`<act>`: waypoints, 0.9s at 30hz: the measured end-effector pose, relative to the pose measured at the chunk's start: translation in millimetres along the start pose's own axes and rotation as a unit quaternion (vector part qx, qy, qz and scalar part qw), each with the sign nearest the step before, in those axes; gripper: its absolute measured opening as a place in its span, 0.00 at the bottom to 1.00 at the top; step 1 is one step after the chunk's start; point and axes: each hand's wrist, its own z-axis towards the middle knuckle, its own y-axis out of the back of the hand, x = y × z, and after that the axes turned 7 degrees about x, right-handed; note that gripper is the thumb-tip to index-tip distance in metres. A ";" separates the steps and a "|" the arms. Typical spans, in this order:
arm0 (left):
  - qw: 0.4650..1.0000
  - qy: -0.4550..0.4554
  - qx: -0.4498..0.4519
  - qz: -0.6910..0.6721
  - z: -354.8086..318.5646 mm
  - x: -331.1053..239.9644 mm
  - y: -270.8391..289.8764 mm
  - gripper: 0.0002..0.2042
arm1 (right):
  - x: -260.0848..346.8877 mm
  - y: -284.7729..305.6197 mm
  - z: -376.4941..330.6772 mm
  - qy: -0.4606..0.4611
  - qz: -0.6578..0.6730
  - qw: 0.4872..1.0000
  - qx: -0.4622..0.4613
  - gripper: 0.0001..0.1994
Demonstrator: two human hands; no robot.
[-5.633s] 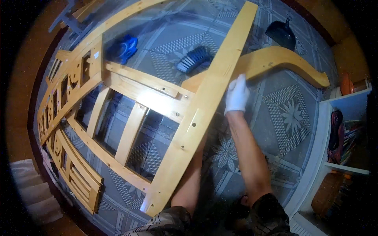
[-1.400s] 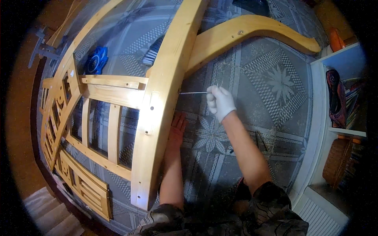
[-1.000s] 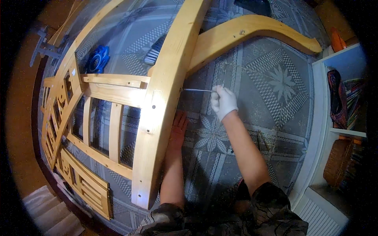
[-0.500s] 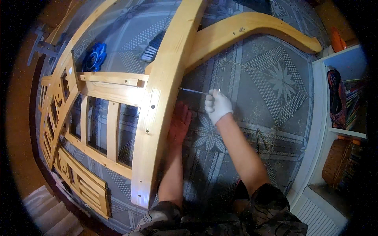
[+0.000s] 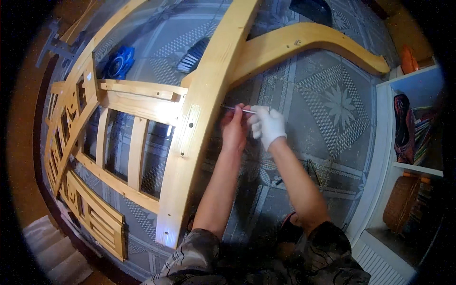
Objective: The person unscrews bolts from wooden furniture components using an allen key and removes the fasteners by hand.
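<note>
My right hand, in a white glove, is closed around a thin metal rod-like tool. The tool points left at the side of a thick pale wooden beam. My bare left hand is beside the beam, its fingers pinched on the tool's shaft. Whether the tip sits in the beam is too small to tell. Dark round holes show on the beam's upper face. A curved wooden piece extends from the beam to the right, and a slatted frame joins it on the left.
Beyond the slatted frame lie a blue object and a brush on the patterned floor covering. Thin dark rods lie right of my forearm. White shelves stand at the right, with a dark dustpan-like object at the top.
My left hand has risen from low beside the beam and taken hold of the tool's shaft. The right hand has shifted slightly right and down, and the whole view has shifted a little.
</note>
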 end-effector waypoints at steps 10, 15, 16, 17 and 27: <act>0.998 0.001 -0.050 0.030 -4.2 -0.7 -2.2 0.11 | 28.3 39.3 31.1 -0.152 -0.393 0.872 0.250 0.14; 0.998 0.022 -0.054 0.023 -8.8 -7.9 -4.8 0.11 | 33.6 31.4 26.4 0.211 -0.725 0.594 0.277 0.12; 0.998 0.024 -0.059 0.021 -8.8 -8.8 -6.0 0.11 | 35.1 29.3 21.9 0.208 -0.767 0.553 0.252 0.11; 0.998 0.025 -0.062 0.019 -8.0 -9.7 -7.0 0.11 | 36.1 27.0 16.9 0.184 -0.817 0.503 0.215 0.10; 0.997 0.042 -0.051 -0.037 0.7 -10.1 -2.2 0.09 | 41.5 46.2 -4.0 -0.345 0.010 0.921 0.181 0.23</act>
